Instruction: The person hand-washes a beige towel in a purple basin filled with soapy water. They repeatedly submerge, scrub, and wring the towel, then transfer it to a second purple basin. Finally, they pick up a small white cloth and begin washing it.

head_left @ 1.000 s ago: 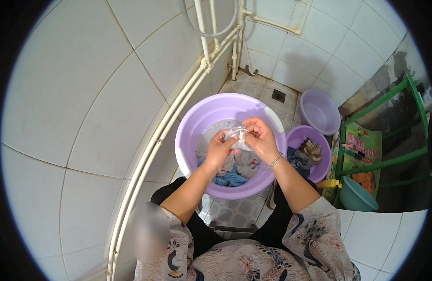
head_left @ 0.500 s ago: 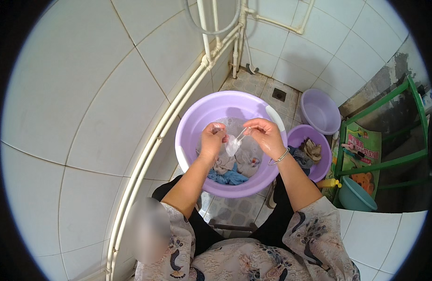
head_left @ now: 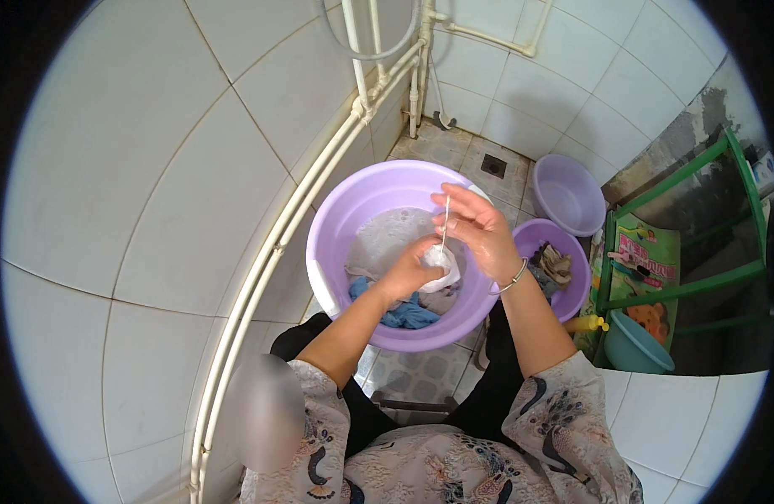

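Observation:
Above the large purple basin [head_left: 332,210], my left hand [head_left: 414,267] is closed around a small crumpled white bag [head_left: 445,275]. My right hand [head_left: 481,235] is just to its right, fingers partly stretched. Its thumb and fingers hold a thin white stick [head_left: 446,217] upright, the lower end reaching down to the bag. That lower end is hidden, so I cannot tell what shape it has. Below my hands, the basin contains cloudy, sudsy water [head_left: 385,235], a blue cloth [head_left: 410,316] and paler wet cloths.
At right, a smaller purple basin [head_left: 582,290] holds dark and tan clothes, with a pale purple basin [head_left: 569,195] behind it. A green-framed rack [head_left: 689,294], a teal basin [head_left: 634,346] and a yellow bottle [head_left: 585,323] are farther right. White pipes [head_left: 269,260] run along the left wall.
My left hand has moved right and lower with the white bag. The right hand has risen slightly and turned, and the stick now stands nearly upright instead of slanting.

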The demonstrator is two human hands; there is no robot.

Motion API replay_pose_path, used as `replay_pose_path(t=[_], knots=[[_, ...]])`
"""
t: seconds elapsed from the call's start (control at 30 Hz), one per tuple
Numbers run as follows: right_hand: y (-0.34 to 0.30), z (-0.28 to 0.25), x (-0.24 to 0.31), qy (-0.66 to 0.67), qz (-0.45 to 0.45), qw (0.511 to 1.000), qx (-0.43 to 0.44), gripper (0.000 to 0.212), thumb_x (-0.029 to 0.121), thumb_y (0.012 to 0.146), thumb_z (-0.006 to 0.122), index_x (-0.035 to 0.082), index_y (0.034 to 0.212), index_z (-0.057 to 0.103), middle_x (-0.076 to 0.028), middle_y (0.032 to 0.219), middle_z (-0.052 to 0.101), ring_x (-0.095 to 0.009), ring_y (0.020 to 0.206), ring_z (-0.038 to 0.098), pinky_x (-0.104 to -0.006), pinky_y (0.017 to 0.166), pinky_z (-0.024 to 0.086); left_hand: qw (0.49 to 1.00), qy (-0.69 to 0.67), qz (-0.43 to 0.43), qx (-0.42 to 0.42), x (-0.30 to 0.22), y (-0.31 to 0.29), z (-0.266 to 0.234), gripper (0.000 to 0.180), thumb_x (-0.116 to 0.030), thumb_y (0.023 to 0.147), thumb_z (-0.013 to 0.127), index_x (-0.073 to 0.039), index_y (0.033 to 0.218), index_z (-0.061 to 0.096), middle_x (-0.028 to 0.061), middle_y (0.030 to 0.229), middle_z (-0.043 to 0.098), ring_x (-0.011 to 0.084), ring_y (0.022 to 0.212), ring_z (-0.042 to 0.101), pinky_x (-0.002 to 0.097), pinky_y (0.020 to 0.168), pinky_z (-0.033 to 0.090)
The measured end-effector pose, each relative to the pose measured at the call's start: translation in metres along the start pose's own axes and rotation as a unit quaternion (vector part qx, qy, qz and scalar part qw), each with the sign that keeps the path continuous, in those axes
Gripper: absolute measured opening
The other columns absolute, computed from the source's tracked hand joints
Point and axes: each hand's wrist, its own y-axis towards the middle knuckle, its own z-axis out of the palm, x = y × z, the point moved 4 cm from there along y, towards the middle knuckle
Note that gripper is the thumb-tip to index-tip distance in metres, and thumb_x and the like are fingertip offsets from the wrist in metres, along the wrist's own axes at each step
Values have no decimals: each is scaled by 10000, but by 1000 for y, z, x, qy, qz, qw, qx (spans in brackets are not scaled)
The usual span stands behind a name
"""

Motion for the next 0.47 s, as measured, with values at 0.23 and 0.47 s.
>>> replay_pose_path(t=[0.23, 0.47], knots=[[-6, -48, 29, -73, -98, 986, -112, 343, -16, 855, 526, 23, 1196, 537, -118, 1063, 636, -119, 753, 606, -248, 724, 499, 998, 25, -25, -54, 16, 12, -15, 305, -29, 782, 630, -33, 1079, 563, 17, 976, 607, 111, 900, 560, 261, 822, 452], [-36, -128, 48, -251, -114, 951, -143, 260, 64, 901, 530, 40, 1158, 561, -96, 943, 655, -123, 755, 587, -244, 733, 489, 995, -40, -17, -86, 60, 11, -26, 169, -3, 828, 576, -54, 986, 612, 29, 990, 630, 114, 893, 568, 258, 821, 459]])
